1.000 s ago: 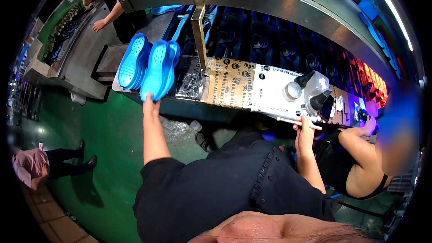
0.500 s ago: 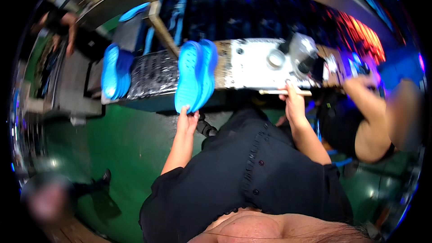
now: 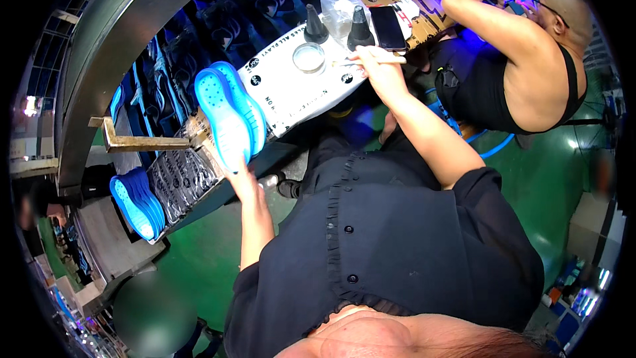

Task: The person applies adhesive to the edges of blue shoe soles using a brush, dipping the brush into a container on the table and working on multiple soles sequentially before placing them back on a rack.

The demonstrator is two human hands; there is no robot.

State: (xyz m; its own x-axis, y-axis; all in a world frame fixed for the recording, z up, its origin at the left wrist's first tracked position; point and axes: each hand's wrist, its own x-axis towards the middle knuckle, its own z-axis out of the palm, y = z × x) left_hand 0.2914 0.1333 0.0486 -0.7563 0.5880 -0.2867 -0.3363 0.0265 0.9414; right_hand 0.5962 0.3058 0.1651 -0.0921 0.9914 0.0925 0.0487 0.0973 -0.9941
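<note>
Gripping blue soles at the bench edge, left hand.

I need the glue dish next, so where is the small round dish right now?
In the head view the small round dish sits on the white board, upper middle, just left of the right hand and below a black cone nozzle.

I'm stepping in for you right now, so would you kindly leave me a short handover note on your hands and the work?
Left hand: holds a pair of blue soles upright at the bench edge.
Right hand: holds a thin brush over the white board, beside the small round dish.
Nearby: two dark cones, a phone, another stack of blue soles at the left.
Done: soles picked up. Whether they are brushed cannot be told. The left stack is untouched.
</note>
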